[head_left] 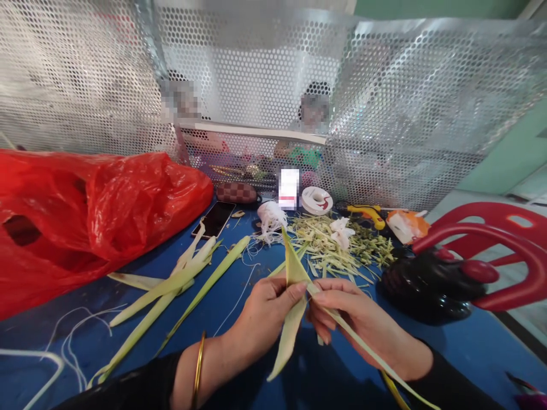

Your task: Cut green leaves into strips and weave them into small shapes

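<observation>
A folded pale green leaf (293, 263) rises to a point between my hands, and a broad tail of it hangs down toward me. My left hand (260, 310), with a gold bangle at the wrist, is closed on it, thumb pressed on the fold. My right hand (363, 319) pinches a narrow leaf strip (376, 353) where it meets the fold; the strip trails down to the lower right. Some right fingers are partly hidden behind the leaf. More long pale leaves (171, 290) lie on the blue table (239, 347) to the left.
A red plastic bag (128, 210) fills the left side, near a phone (220, 219). Behind my hands lie white thread (273, 219), a white spool (317, 200) and several leaf scraps (325, 245). A black pot-like object with a red handle (431, 285) stands right. Perforated silver sheeting (256, 85) hangs behind.
</observation>
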{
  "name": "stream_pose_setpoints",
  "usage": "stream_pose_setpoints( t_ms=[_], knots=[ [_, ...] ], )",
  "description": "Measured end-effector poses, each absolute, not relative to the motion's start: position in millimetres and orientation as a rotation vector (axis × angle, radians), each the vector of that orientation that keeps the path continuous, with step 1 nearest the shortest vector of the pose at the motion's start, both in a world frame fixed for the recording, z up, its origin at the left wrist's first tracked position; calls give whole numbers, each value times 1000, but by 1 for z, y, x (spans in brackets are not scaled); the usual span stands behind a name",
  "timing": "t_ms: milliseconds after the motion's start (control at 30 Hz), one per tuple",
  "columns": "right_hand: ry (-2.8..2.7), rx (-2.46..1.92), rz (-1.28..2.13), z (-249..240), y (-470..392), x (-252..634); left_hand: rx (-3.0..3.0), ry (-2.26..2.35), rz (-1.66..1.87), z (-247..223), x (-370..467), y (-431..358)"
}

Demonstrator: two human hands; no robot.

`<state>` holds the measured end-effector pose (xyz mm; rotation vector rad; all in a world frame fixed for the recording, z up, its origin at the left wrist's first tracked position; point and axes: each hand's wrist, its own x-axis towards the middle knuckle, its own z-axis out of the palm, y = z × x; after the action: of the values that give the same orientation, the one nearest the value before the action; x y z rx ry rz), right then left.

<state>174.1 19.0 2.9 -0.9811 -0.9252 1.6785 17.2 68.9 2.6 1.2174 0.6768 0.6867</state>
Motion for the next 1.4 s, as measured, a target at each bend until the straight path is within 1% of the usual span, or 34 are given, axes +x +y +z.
stream_pose_setpoints(
  t_ms=[267,600,1000,1167,1400],
  knots=[
    [-978,-872,1659,8,18,179,1253,665,662,-3,17,70],
    [-845,-758,1727,18,15,176,1185,785,559,-3,17,69],
    [-664,-630,1736,50,-1,176,1197,856,523,-14,18,71],
    [-710,-677,1709,66,-10,178,1187,888,525,-17,19,72],
    [-897,-862,1558,78,-25,187,1149,927,508,-15,19,72]
  ],
)
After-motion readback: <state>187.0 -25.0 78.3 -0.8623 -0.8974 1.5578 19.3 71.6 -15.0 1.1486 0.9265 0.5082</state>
